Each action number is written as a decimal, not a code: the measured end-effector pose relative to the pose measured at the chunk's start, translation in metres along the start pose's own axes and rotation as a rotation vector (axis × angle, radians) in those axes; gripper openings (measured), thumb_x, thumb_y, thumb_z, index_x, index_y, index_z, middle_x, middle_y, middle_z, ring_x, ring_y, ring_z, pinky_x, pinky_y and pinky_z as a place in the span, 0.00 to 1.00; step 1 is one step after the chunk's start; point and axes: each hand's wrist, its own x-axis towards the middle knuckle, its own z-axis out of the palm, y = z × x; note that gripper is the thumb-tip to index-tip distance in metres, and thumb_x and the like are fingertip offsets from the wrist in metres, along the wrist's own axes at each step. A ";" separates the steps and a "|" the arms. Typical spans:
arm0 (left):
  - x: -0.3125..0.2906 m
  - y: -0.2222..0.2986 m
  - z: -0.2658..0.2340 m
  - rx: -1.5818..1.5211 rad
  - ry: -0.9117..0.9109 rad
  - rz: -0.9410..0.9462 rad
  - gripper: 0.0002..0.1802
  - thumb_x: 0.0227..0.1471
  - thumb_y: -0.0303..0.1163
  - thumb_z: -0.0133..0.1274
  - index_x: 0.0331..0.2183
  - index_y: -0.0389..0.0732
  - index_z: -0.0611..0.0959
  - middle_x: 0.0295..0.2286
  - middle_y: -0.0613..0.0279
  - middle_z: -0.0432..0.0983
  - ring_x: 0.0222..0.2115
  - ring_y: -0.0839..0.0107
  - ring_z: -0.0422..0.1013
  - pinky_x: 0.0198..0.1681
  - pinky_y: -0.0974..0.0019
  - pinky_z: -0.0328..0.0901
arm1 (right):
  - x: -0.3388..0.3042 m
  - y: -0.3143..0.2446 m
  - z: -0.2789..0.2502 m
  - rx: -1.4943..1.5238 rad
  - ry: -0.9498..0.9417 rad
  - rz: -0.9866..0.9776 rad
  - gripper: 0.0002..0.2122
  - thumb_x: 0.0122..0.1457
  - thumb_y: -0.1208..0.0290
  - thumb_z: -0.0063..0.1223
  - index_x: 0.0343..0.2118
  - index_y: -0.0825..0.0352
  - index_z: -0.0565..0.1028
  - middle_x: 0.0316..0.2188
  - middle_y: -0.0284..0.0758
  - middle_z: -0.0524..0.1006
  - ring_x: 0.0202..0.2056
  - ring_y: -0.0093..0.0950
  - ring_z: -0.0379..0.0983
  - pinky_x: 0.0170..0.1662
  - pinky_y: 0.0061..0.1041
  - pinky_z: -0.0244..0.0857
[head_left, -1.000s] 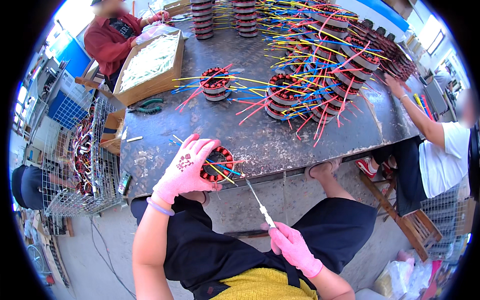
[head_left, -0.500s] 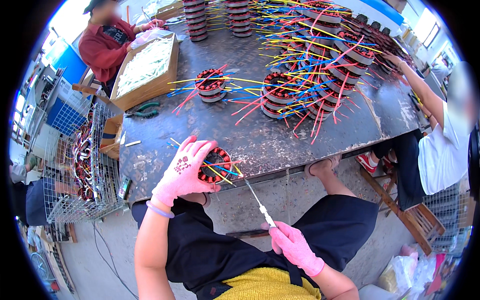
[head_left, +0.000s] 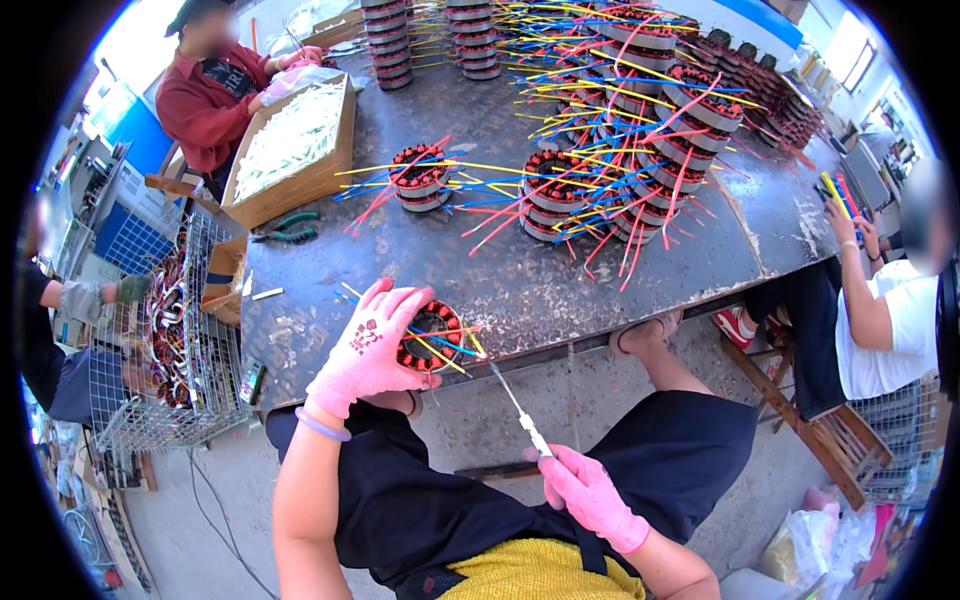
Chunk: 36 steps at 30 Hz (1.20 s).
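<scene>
My left hand [head_left: 370, 340], in a pink glove, is closed round a motor stator [head_left: 456, 326] with red windings at the table's front edge. Yellow, blue and red lead wires [head_left: 447, 347] cross the stator's opening and stick out to its right. My right hand [head_left: 592, 497], also pink-gloved, grips a thin metal rod tool with a white handle [head_left: 533, 432] above my lap. The rod's tip points up and left, close to the wire ends; whether it touches them I cannot tell. The fingertips of my left hand are partly hidden behind the stator.
A lone pair of stacked stators [head_left: 420, 190] and taller wired stacks [head_left: 690, 150] stand farther back on the table [head_left: 480, 265]. Green-handled pliers [head_left: 290, 236] lie by a box of white sleeves [head_left: 338, 165]. A wire basket [head_left: 165, 415] stands left. Co-workers sit left and right.
My hands and the stator have barely moved. The right co-worker's arm has drawn back from the stacks and now holds coloured wires. At far left, a gloved hand has come up to the wire basket.
</scene>
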 end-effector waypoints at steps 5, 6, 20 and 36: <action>0.001 0.001 -0.001 0.012 -0.007 -0.013 0.56 0.28 0.51 0.72 0.58 0.39 0.69 0.52 0.52 0.70 0.57 0.50 0.64 0.68 0.47 0.48 | -0.001 -0.004 0.001 0.004 -0.008 0.016 0.16 0.69 0.65 0.43 0.51 0.71 0.73 0.20 0.27 0.68 0.21 0.16 0.64 0.26 0.21 0.60; 0.001 0.001 -0.001 0.011 -0.008 -0.018 0.56 0.28 0.52 0.72 0.58 0.39 0.69 0.52 0.51 0.70 0.57 0.50 0.64 0.68 0.47 0.47 | -0.002 -0.005 0.002 0.009 -0.007 0.028 0.16 0.69 0.65 0.43 0.51 0.71 0.73 0.20 0.27 0.68 0.21 0.16 0.64 0.27 0.21 0.60; 0.000 0.001 -0.001 0.031 -0.004 0.000 0.56 0.29 0.54 0.71 0.58 0.39 0.68 0.52 0.53 0.70 0.57 0.52 0.64 0.68 0.46 0.48 | -0.001 -0.003 0.002 -0.002 0.002 0.020 0.16 0.69 0.65 0.43 0.51 0.70 0.73 0.19 0.28 0.68 0.21 0.17 0.65 0.27 0.22 0.61; 0.000 0.000 -0.001 0.027 -0.009 0.009 0.57 0.30 0.55 0.71 0.59 0.40 0.68 0.53 0.52 0.69 0.57 0.51 0.63 0.68 0.46 0.48 | 0.001 0.001 -0.001 -0.089 -0.006 -0.045 0.15 0.68 0.65 0.43 0.50 0.70 0.73 0.19 0.31 0.69 0.21 0.20 0.67 0.27 0.25 0.62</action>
